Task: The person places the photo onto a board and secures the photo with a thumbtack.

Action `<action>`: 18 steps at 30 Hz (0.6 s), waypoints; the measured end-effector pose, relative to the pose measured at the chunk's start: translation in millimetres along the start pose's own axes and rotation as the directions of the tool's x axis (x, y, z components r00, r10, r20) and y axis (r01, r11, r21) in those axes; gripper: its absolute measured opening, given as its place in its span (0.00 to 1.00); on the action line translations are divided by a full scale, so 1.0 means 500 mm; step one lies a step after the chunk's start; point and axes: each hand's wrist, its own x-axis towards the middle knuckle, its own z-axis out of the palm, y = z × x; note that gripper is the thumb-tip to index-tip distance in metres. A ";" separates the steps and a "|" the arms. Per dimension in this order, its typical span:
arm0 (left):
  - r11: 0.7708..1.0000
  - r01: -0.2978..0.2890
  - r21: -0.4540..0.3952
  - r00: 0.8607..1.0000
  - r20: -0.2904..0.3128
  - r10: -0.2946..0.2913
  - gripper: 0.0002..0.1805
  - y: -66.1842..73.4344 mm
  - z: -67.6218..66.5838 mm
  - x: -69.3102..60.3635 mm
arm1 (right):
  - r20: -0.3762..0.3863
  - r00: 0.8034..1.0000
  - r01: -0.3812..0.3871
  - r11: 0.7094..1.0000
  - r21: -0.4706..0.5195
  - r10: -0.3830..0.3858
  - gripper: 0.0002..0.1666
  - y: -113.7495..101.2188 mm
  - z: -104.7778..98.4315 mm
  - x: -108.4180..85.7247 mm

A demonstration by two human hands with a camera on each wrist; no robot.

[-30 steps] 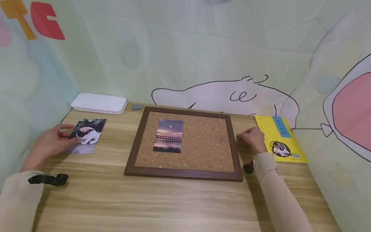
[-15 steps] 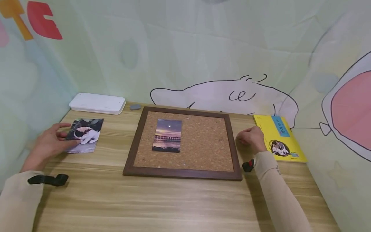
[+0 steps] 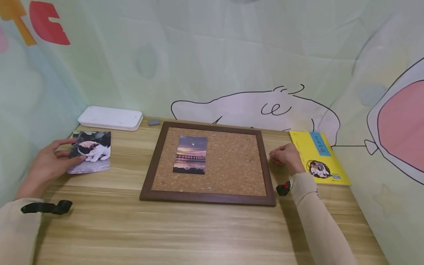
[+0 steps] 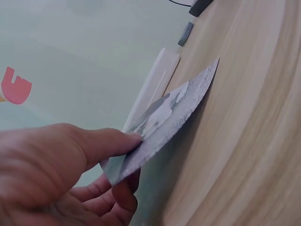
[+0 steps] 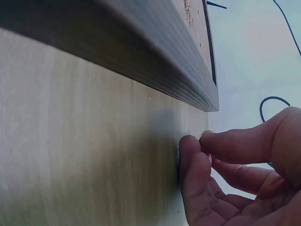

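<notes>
At the left of the table, my left hand (image 3: 49,163) pinches the left edge of a cat photo (image 3: 96,152) between thumb and fingers. In the left wrist view the photo (image 4: 174,113) bends slightly and tilts up off the tabletop. My right hand (image 3: 286,158) rests on the table between the corkboard (image 3: 238,162) and a yellow booklet (image 3: 319,154). Its fingers are curled, and the thumb meets the index finger in the right wrist view; nothing held can be made out there. A sunset pier photo (image 3: 190,156) lies on the corkboard's left half, with a small pin (image 3: 193,144) near its top.
A white flat case (image 3: 110,117) sits at the back left, with a small grey block (image 3: 154,122) beside it. The board's brown wooden frame (image 3: 208,197) stands proud of the tabletop. A printed fabric backdrop (image 3: 215,55) closes off the back and sides.
My left hand has drawn the cat photo leftward and turned it a little, its edge now raised. The right hand stays where it was.
</notes>
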 end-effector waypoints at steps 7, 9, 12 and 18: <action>0.997 -0.055 -0.046 0.998 -0.040 0.053 0.50 0.025 0.001 -0.014 | -0.012 1.000 0.009 1.000 0.020 -0.008 0.19 0.006 0.000 -0.001; 0.993 -0.092 -0.067 0.995 -0.056 0.088 0.48 0.032 0.004 -0.019 | -0.026 0.999 0.021 1.000 0.023 -0.020 0.18 0.005 0.001 -0.003; 0.982 -0.153 -0.113 0.987 -0.068 0.146 0.43 0.043 0.007 -0.024 | -0.042 0.998 0.038 0.999 0.022 -0.037 0.17 0.004 0.001 -0.006; 0.935 -0.229 -0.272 0.973 -0.037 0.227 0.36 0.081 0.023 -0.033 | -0.044 0.995 0.090 0.995 0.045 -0.088 0.16 -0.001 -0.001 -0.014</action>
